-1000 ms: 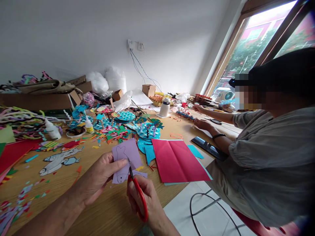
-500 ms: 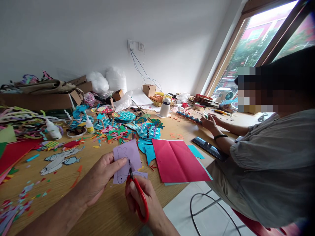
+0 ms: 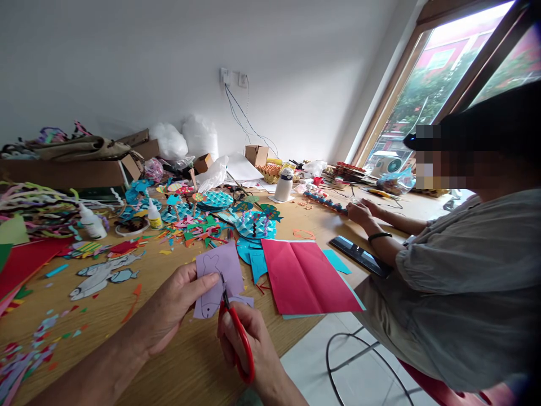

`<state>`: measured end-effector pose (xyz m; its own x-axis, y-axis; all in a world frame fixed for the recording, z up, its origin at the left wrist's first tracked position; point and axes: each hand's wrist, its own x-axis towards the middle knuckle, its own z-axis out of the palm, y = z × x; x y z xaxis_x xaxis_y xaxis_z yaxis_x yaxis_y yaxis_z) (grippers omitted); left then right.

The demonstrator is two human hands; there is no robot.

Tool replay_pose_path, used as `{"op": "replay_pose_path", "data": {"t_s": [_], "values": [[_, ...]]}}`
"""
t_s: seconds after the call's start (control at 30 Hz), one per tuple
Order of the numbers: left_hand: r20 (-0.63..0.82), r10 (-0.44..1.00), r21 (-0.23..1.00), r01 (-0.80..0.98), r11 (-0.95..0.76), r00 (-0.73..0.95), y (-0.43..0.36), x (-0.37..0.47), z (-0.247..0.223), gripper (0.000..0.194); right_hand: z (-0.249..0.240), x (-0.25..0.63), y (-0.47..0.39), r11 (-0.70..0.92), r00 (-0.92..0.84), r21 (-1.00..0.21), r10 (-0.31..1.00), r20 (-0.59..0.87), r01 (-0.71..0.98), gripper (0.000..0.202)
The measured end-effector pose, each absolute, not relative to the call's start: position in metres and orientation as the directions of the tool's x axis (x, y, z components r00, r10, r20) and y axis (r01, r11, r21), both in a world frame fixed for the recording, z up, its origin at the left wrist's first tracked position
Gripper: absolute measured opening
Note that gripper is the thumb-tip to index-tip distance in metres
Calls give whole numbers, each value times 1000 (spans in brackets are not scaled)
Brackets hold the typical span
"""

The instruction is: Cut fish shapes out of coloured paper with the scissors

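Purple paper (image 3: 231, 264) held over the table (image 3: 186, 369), scissors (image 3: 244, 345) at its drawn fish (image 3: 211, 300).
The left hand (image 3: 181, 293) is closed in a pinch on the paper's left side, thumb flat on top; the right hand (image 3: 258, 338) is curled round the red handles, the dark blades meeting the paper beside the fish's outline (how wide they stand is hard to tell). A red sheet (image 3: 306, 276) lies just to the right, grey fish cutouts (image 3: 91, 285) lie to the left, and a co-worker (image 3: 465, 254) sits at the far right.
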<state>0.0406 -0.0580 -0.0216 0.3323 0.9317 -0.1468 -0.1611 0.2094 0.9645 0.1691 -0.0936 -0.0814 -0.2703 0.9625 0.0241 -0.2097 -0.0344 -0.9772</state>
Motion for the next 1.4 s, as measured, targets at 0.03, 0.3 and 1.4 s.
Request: {"op": "replay_pose_path", "data": {"t_s": [0.03, 0.3, 1.4], "values": [[-150, 932, 964, -159, 211, 331, -58, 40, -21, 13, -82, 169, -93, -36, -271, -977, 962, 23, -211, 55], [-175, 920, 965, -126, 232, 350, -56, 38, -20, 15, -86, 173, -94, -15, -279, -982, 959, 39, -189, 49], [-207, 887, 971, -26, 239, 413, -53, 31, -16, 23, -94, 180, -92, 19, -271, -1000, 962, 22, -13, 32]]}}
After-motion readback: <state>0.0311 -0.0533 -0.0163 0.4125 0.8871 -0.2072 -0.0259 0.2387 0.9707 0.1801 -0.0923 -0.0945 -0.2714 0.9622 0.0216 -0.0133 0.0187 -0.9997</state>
